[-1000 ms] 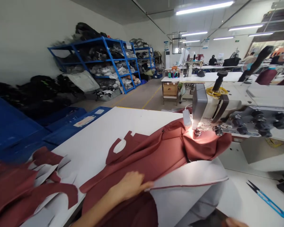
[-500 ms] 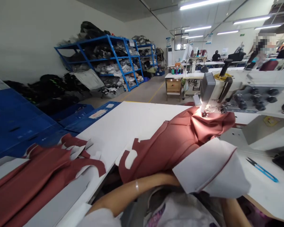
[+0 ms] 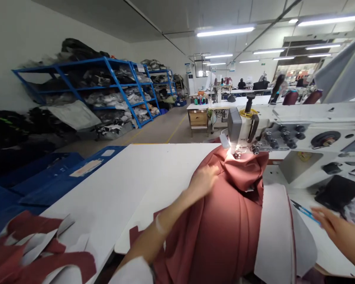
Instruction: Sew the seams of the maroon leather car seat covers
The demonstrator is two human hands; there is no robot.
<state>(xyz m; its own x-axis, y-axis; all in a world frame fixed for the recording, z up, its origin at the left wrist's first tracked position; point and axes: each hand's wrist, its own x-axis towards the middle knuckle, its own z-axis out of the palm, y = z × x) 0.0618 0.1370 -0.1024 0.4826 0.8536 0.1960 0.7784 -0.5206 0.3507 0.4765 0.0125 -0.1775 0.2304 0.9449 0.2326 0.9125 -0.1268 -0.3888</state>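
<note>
Red-brown fabric [image 3: 225, 228] with a pale grey backing [image 3: 273, 232] is bunched under the lit presser foot of a white sewing machine [image 3: 310, 118] and hangs toward me. My left hand [image 3: 205, 179] lies on the fabric left of the needle area, its fingers curled into a fold. To the right of the machine bed, my right hand [image 3: 331, 223] has its fingers closed on the handle of blue thread snips [image 3: 306, 213]. The snips' dark blades point left, toward the grey backing. Part of the handle is hidden by the fingers.
More red-brown cut pieces [image 3: 73, 264] lie at the lower left. Blue bins [image 3: 62, 173] stand beyond the white table [image 3: 106, 201]. A black object [image 3: 339, 193] sits behind my right hand. Blue shelving [image 3: 106, 75] holds bagged goods at the back.
My left hand has come out from under the fabric onto its top near the needle. My right hand has moved from beneath the grey backing to the snips. The view has shifted right.
</note>
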